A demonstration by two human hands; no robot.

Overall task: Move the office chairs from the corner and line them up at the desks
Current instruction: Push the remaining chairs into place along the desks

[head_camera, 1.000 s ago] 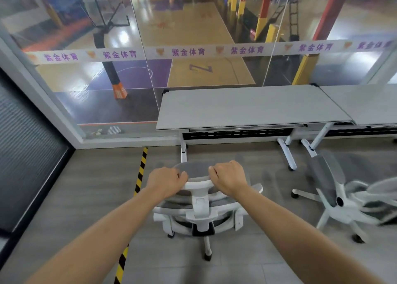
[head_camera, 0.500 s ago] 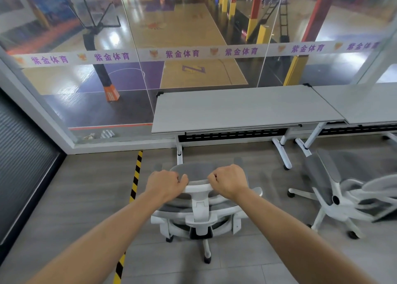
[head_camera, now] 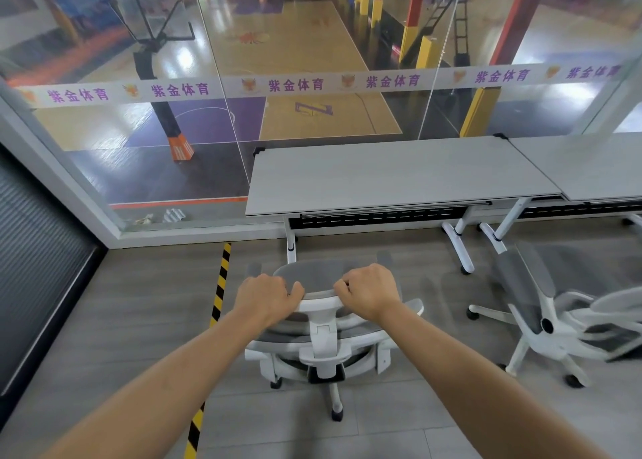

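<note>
Office chair [head_camera: 321,340] stands on the grey floor just short of the near desk [head_camera: 392,177], whose white leg [head_camera: 291,245] rises just ahead of it. A second chair [head_camera: 556,323] sits to the right, striped floor tape [head_camera: 219,295] to the left. Left hand [head_camera: 265,297] and right hand [head_camera: 370,292] both curl over its headrest [head_camera: 318,288], gripping it, forearms stretched forward.
</note>
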